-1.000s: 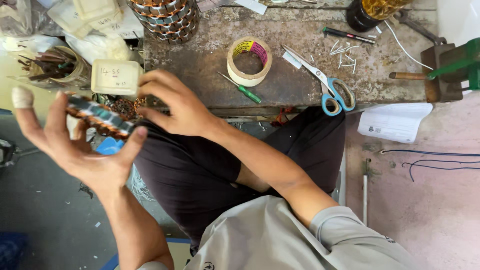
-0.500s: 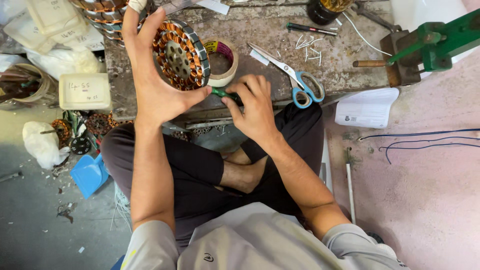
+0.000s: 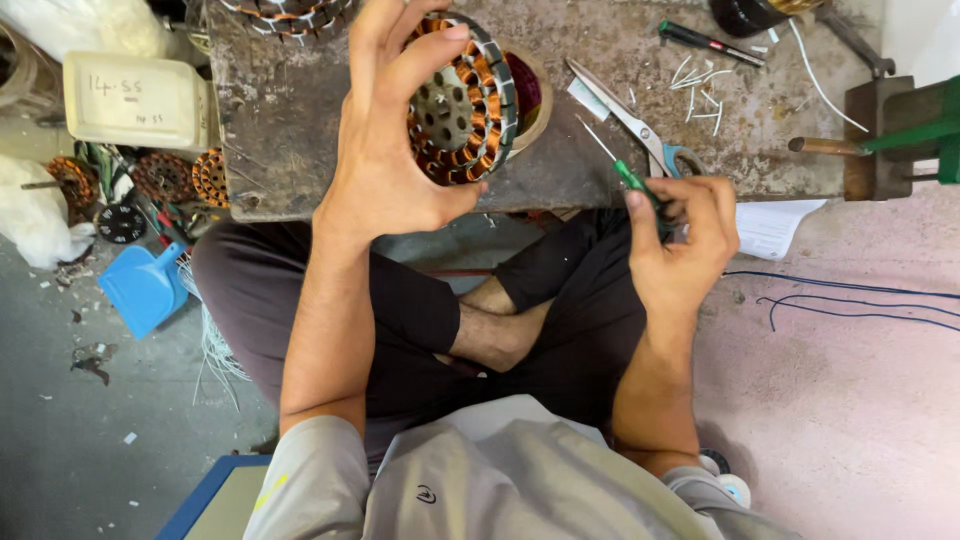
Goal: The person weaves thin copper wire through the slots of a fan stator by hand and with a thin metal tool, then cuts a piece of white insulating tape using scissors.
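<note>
Screwdriver newly lifted in right hand, stator in left hand.

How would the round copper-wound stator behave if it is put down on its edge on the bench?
The stator is a round ring, so on edge it would probably roll. Its metal core suggests weight. The left hand grips it alone.

1. The left hand is raised, back toward the camera, with its fingers spread and curled around a round object and the thumb pressing at the lower right.
2. The left forearm is bare and runs straight from the near sleeve to the far wrist.
3. The right hand sits lower and to the right, fingers curled inward in a pinch around a thin tool.
4. The right forearm is bare, elbow bent near the body.
</note>
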